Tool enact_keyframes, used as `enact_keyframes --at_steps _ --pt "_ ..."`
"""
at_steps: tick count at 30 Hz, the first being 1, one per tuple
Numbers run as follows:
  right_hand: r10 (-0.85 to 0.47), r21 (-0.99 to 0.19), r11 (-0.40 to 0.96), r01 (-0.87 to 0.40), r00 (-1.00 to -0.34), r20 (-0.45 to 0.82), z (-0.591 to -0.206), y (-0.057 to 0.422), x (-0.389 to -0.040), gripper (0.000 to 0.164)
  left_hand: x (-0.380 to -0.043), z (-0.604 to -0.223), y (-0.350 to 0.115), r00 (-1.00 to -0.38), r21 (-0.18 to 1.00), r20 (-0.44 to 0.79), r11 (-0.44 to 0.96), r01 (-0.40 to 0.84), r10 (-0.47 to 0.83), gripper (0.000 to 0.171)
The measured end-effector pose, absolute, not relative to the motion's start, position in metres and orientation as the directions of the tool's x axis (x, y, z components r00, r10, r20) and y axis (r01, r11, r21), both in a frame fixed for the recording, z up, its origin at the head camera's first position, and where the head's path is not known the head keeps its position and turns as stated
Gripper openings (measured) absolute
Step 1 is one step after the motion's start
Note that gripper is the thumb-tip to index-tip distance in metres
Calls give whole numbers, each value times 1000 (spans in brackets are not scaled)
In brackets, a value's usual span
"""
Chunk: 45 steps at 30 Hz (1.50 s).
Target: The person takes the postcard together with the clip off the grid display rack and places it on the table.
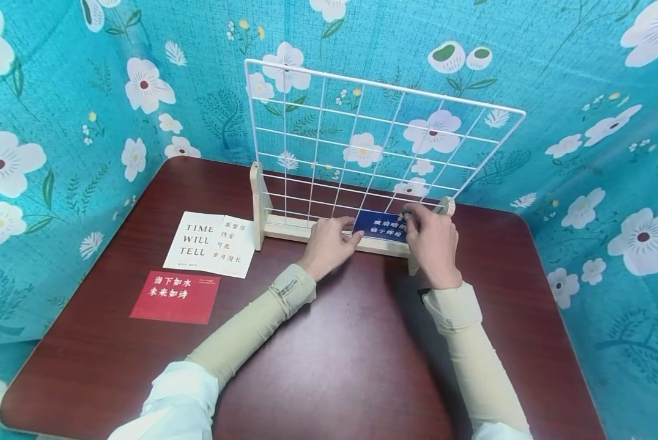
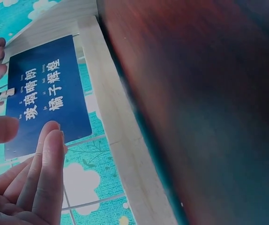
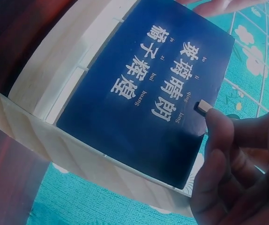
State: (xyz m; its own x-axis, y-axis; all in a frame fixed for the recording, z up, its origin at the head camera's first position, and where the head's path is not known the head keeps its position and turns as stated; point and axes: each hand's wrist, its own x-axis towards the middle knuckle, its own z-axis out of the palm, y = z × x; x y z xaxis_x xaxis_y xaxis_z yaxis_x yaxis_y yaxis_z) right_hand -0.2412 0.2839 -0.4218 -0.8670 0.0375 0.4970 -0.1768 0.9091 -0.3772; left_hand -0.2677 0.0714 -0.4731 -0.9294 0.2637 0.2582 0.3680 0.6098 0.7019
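Observation:
A dark blue card point(image 1: 381, 227) with white Chinese writing leans against the lower right part of a white wire grid point(image 1: 356, 131). At the card's upper edge, my right hand point(image 1: 433, 241) pinches a small wooden clip point(image 3: 204, 107); the left wrist view shows a bit of green on this clip point(image 2: 4, 95). My left hand point(image 1: 329, 243) is at the card's left end. Its fingers are fairly straight and its thumb stands apart from them, near the card's face point(image 2: 45, 93). Whether the left fingertips press on the card is hard to tell.
A pale wooden base point(image 1: 285, 229) holds the grid upright on the dark red-brown table point(image 1: 340, 360). To the left lie white cards point(image 1: 199, 260) with black writing and a red card point(image 1: 177, 308). Blue flowered cloth point(image 1: 197, 73) hangs behind and at both sides.

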Motion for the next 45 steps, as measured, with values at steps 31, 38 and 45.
enact_keyframes --at_steps 31,38,45 --pt "58 -428 885 -181 -871 487 -414 278 -242 22 -273 -467 65 -916 675 311 620 400 252 12" --pt "81 -466 864 -190 -862 500 -414 278 -240 20 -271 -464 59 -915 659 298 635 403 272 11" --pt "86 -507 836 -211 -861 500 -409 279 -231 19 -263 -457 44 -898 642 298 629 439 322 10"
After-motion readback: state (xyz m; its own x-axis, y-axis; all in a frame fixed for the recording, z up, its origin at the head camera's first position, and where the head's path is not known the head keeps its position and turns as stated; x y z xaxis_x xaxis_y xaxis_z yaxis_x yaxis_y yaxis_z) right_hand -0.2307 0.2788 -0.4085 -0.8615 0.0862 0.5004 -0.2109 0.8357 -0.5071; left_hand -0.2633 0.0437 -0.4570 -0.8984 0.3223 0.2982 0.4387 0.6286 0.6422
